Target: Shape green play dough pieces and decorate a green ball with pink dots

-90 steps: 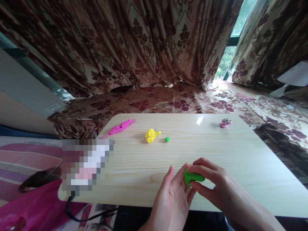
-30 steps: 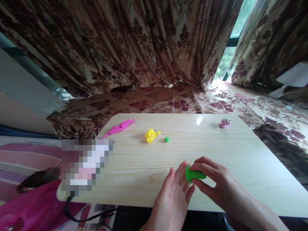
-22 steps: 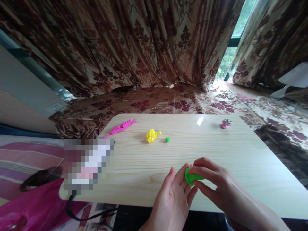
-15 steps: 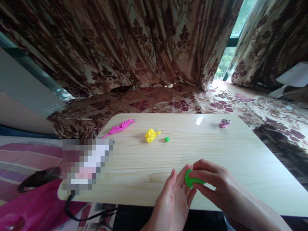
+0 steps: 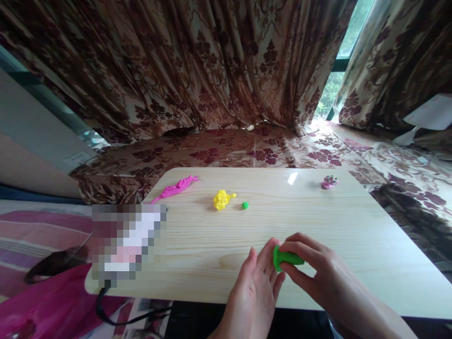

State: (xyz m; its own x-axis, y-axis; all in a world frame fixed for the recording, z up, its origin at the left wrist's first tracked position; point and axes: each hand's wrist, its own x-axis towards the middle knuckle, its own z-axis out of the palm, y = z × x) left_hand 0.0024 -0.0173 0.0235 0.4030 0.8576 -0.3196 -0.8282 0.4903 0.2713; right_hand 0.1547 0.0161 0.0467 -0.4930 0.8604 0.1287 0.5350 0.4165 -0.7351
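Note:
Between the fingers of my right hand (image 5: 314, 263) is a piece of green modelling clay (image 5: 287, 259), with a flat round end and a thicker stem. Its flat end faces the fingers of my left hand (image 5: 256, 287), which is open with the palm up. Contact between the disc and those fingers seems likely, though the exact touch is hidden. Farther back on the table lie a small green clay ball (image 5: 245, 205) and a lumpy yellow clay piece (image 5: 221, 200) with a thin stalk.
A long pink clay piece (image 5: 176, 187) lies at the table's back left, and a small pink-and-green clay piece (image 5: 329, 182) at the back right. A blurred-out object (image 5: 132, 245) with a black strap covers the left edge. The wooden table (image 5: 197, 254) borders a patterned cloth ledge.
My right hand has turned the green clay slightly, so more of its stem shows and the disc appears more edge-on. The left hand has barely moved.

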